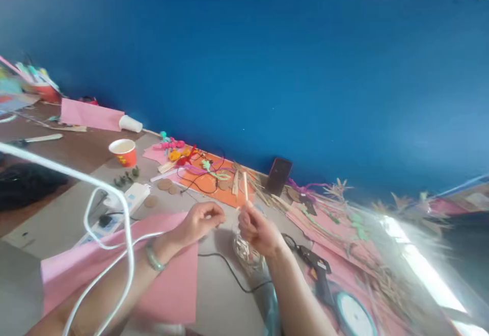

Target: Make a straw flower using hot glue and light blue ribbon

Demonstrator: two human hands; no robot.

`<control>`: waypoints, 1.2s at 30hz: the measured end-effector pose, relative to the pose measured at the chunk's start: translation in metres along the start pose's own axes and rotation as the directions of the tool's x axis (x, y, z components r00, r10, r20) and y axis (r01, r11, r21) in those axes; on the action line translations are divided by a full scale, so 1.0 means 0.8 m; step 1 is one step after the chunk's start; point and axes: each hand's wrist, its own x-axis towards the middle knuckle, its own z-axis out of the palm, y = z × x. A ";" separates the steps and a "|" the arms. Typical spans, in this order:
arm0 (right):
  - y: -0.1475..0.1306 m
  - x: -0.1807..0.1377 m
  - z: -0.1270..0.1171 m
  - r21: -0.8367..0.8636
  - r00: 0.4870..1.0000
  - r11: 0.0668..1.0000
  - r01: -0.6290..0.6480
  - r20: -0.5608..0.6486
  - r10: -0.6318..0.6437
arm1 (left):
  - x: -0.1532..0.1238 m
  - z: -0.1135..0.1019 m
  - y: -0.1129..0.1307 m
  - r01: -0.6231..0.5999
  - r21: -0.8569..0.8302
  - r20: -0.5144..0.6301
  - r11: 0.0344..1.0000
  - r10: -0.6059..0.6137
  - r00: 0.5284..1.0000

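Note:
A short pale stick point(245, 185) stands nearly upright in my right hand point(257, 229), pinched between thumb and curled fingers. Just left of it hovers my left hand point(204, 221), its fingers bent and their tips together; whether anything small sits between them I cannot make out. Below and partly behind the right hand is a clear container point(244, 249) with pale bits inside, its outline blurred. Under the left forearm lies a large pink sheet point(171, 290).
A white cable point(126, 224) loops across the left foreground. A red paper cup point(124, 153) stands at left, near a power strip point(132, 198). Behind are an orange sheet point(206, 185) with craft bits and a phone point(278, 175). A glue gun point(319, 269) lies at right.

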 end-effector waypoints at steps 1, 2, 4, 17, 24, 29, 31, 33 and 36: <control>-0.003 -0.001 -0.002 -0.059 0.998 0.998 0.022 -0.051 -0.025 | 0.000 0.000 0.000 0.005 -0.008 -0.009 1.000 -0.005 1.000; -0.006 -0.003 -0.004 -0.131 0.994 0.990 0.042 -0.091 -0.054 | 0.001 0.000 0.000 0.009 -0.017 -0.017 1.000 -0.010 1.000; -0.009 -0.004 -0.005 -0.309 0.983 0.948 0.079 -0.135 -0.126 | 0.000 0.000 0.001 0.015 -0.036 -0.033 0.999 -0.016 0.999; 0.012 -0.004 0.028 -0.858 0.976 0.505 0.098 -0.015 -0.216 | -0.006 0.005 0.008 0.083 -0.084 0.011 0.993 -0.082 0.997; 0.015 0.000 0.020 -0.832 0.978 0.543 0.112 -0.003 -0.207 | -0.005 0.005 0.003 0.069 -0.080 0.029 0.994 -0.067 0.997; 0.008 -0.002 0.017 -0.760 0.992 0.643 0.095 0.022 -0.121 | -0.004 0.004 -0.003 0.082 -0.038 0.035 0.996 -0.080 0.996; 0.003 -0.003 0.015 -0.693 0.998 0.718 0.066 0.038 -0.055 | -0.003 0.002 -0.003 0.073 -0.035 0.049 0.997 -0.071 0.996; -0.001 -0.005 0.011 -0.604 0.999 0.797 0.027 0.047 0.002 | -0.002 0.001 -0.001 0.050 -0.033 0.050 0.998 -0.049 0.998; -0.004 -0.006 0.005 -0.467 0.997 0.884 -0.018 0.063 0.054 | -0.001 -0.001 0.002 0.027 -0.029 0.048 0.999 -0.025 0.999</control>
